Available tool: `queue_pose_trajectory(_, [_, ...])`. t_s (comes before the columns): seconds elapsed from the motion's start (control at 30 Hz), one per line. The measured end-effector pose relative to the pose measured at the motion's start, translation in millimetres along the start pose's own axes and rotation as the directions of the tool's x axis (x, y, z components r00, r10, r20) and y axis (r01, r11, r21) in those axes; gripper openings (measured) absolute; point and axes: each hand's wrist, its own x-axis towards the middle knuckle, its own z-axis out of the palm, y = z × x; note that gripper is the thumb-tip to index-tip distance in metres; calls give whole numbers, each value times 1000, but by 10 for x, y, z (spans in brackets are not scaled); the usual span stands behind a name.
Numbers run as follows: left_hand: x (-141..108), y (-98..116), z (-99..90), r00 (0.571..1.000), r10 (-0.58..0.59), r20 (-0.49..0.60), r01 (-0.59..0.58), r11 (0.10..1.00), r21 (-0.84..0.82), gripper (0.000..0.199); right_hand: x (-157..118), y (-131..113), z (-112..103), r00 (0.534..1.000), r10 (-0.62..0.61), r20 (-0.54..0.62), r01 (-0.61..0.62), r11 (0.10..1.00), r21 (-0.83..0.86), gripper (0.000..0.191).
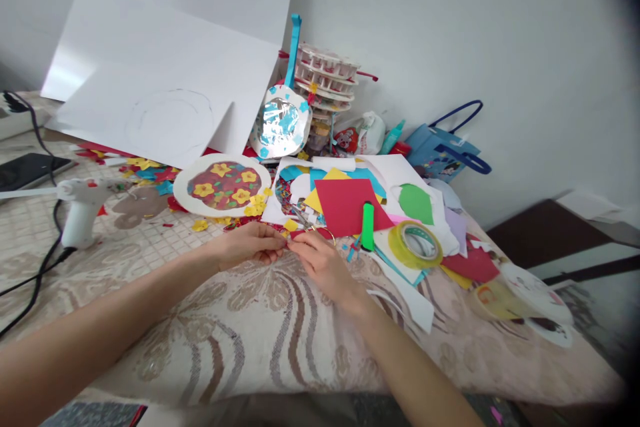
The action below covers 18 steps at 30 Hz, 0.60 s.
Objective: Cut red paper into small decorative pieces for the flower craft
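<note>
Near the middle of the patterned cloth, my left hand [256, 243] and my right hand [320, 259] meet at their fingertips. Both are closed in a pinch; a tiny yellowish bit shows between them, too small to make out. Just behind the hands lie scissors [306, 219], partly hidden, and small yellow paper flowers [256, 204]. A white scalloped board [186, 195] with a red centre and yellow flowers rests behind my left hand. To the right of my right hand are a green cutter [367, 227] and a red paper sheet [347, 203].
A white glue gun [81, 210] with a black cable stands at left, near a phone [35, 169]. Yellow tape [415, 244] and paper scraps lie at right. Large white boards [165, 73], a stacked craft [327, 73] and a blue bag [443, 150] are at the back.
</note>
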Motion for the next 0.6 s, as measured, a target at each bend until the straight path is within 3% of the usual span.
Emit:
queue_pose_trajectory(0.13, [15,-10,-2,999,44,-10,-44,998,52,26,12,-26,-1,1000,24,-3,-24,999,23,30])
queue_pose_trajectory(0.27, [10,-14,20,993,114,21,-116,969,220,26,37,-32,-8,978,189,-85,-161,952,259,27])
queue_pose_trajectory(0.4, [-18,-6,70,973,218,78,-231,896,380,26,61,-7,0,918,391,63,-371,795,480,13])
queue_pose_trajectory(0.6, [-26,-42,89,957,266,116,-289,850,439,24,71,21,7,902,398,167,-418,711,565,13])
